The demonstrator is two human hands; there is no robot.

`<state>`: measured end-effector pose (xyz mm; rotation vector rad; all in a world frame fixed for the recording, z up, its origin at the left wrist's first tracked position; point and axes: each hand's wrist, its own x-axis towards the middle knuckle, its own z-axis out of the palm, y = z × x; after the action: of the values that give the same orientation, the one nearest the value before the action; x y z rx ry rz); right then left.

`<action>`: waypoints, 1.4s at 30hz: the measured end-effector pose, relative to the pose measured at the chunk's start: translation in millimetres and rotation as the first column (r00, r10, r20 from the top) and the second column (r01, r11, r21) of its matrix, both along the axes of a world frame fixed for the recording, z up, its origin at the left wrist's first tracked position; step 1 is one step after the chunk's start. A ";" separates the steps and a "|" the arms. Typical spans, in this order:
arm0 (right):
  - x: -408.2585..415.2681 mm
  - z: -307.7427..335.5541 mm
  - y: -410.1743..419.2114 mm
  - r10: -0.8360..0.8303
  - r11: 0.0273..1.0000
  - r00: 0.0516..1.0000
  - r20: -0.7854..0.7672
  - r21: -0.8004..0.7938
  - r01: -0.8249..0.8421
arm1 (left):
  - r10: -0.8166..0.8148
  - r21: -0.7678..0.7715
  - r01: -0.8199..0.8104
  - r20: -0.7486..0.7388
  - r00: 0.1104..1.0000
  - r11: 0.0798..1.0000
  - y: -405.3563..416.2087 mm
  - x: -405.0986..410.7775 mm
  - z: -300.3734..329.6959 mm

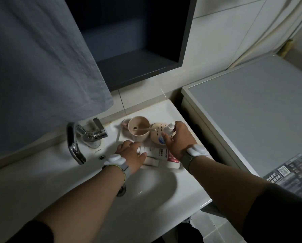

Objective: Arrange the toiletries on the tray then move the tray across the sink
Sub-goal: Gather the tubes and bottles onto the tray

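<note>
On the sink's right ledge lies a tray (147, 167), mostly hidden by what sits on it. A beige cup (138, 128) with a toothbrush (145, 131) inside stands at its back. Beside the cup is a round slotted soap dish (155, 131). My right hand (179, 137) is wrapped around a small white pump bottle (170, 128) over that dish. A white and red toothpaste tube (161, 152) lies flat in front. My left hand (131, 153) rests on the tube's left end and on a smaller white tube (152, 162), fingers curled; its grip is unclear.
A chrome faucet (76, 142) stands left of the tray, above the white basin (143, 188) with its drain (121, 190). A grey towel (41, 67) hangs at upper left. A dark wall niche (132, 41) is above. A grey appliance top (260, 111) borders the right.
</note>
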<state>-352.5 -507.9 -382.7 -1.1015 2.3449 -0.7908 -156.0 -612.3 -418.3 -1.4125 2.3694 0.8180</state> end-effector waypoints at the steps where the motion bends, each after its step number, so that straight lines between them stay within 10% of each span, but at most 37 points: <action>1: 1.8 0.3 1.3 0.004 1.000 1.000 -0.003 0.005 -0.004 | -0.013 -0.003 0.013 -0.005 1.000 1.000 1.6 -1.2 1.8; 15: 42.0 -7.3 12.7 0.259 0.962 0.965 0.046 0.075 -0.262 | -0.179 -0.093 0.168 -0.135 0.974 0.981 19.9 -15.9 18.3; 30: 29.4 -27.0 19.7 0.220 0.964 0.975 -0.005 0.151 -0.217 | 0.267 -0.093 -0.330 -0.402 0.876 0.940 -6.3 12.7 7.5; 42: 7.2 -34.5 10.9 0.103 0.938 0.993 -0.056 0.337 -0.078 | 0.338 -0.018 -0.367 -0.349 0.874 0.930 -30.8 18.4 -16.6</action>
<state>-345.3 -497.1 -417.2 -1.0928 2.3545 -0.3051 -137.5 -643.1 -434.9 -1.9158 2.4448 1.1514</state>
